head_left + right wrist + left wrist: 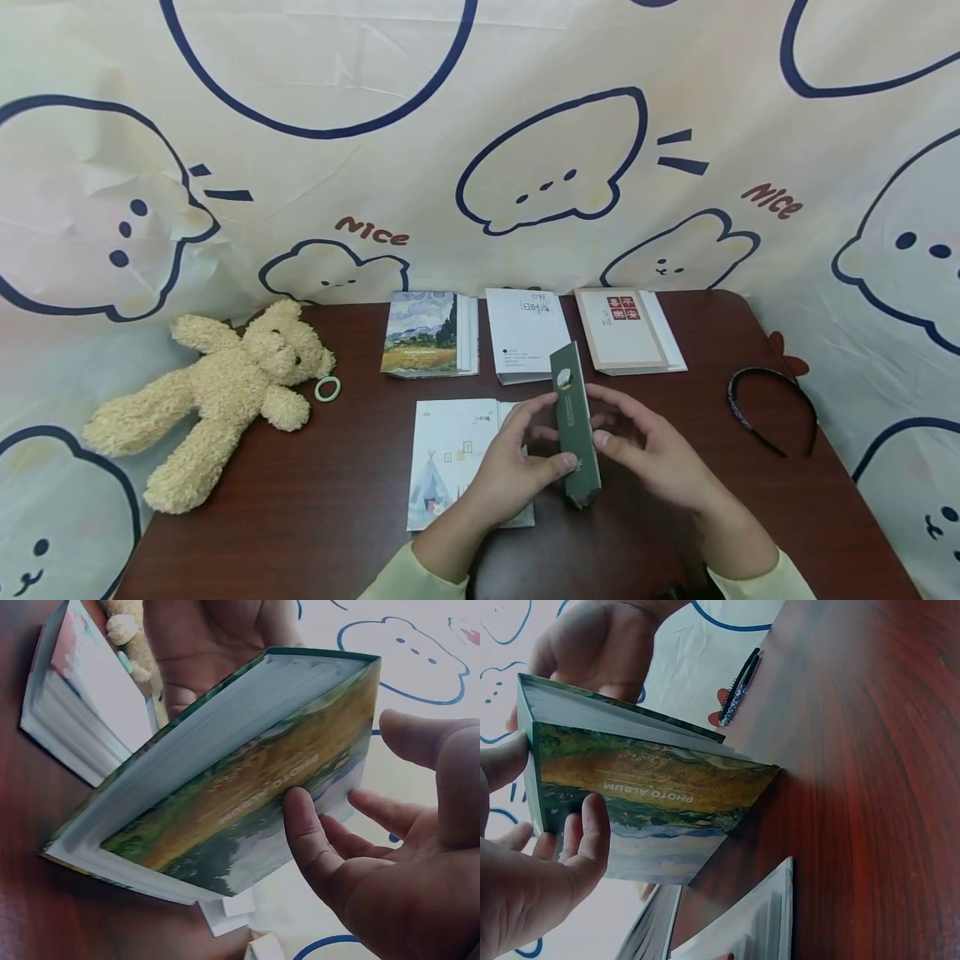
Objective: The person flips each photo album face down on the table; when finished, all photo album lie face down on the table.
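Note:
A photo album (576,425) stands on end between the hands, its dark green spine towards the head view. My left hand (510,471) holds it with the thumb on the spine and fingers at the side. My right hand (667,458) touches the other side with loosely spread fingers. In the left wrist view the album (652,780) shows a painted landscape cover, with fingers of my left hand (532,892) against it. From the right wrist, its pages (180,750) fan slightly apart; one fingertip of my right hand (420,855) rests on the cover.
A white album (450,450) lies left of the held one. Behind are a landscape album (420,333), a white one (525,333) and a cream one (622,333). A teddy bear (232,392) and green ring (327,388) lie left, a headband (735,400) right.

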Available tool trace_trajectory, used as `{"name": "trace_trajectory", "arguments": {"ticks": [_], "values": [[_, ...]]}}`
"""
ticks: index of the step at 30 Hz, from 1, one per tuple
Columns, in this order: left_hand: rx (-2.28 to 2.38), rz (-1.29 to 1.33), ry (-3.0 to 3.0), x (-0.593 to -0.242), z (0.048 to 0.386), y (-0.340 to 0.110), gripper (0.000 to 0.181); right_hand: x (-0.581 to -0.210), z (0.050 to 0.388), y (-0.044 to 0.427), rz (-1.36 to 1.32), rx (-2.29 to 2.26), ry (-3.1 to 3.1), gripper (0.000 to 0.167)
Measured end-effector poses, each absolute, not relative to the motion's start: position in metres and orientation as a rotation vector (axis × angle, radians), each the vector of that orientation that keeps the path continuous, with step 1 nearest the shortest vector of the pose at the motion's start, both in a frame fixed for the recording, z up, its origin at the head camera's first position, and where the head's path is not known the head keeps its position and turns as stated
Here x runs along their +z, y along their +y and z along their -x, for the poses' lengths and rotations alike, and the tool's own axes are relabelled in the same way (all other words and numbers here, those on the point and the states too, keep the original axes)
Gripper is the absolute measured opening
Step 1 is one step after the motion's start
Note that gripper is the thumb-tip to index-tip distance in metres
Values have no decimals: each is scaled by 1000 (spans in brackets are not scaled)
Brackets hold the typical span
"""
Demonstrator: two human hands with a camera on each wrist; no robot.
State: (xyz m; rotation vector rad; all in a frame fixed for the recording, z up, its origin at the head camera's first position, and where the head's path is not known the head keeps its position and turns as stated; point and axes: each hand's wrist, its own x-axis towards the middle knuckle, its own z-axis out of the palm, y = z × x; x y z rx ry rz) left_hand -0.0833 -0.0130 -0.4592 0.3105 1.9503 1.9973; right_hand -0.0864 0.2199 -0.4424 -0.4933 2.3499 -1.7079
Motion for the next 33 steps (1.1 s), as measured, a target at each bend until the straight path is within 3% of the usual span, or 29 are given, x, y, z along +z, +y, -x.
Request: {"name": "trace_trajectory", "arguments": {"ticks": [9, 20, 33], "values": [[2012, -325, 1949, -461, 83, -4, 73, -430, 85, 226, 520, -1765, 2314, 62], [1958, -341, 1973, -472, 79, 7, 68, -428, 80, 237, 512, -1637, 2479, 52], [1812, -360, 2082, -490, 72, 16, 64, -432, 78, 254, 352, -1743, 2312, 56]]}}
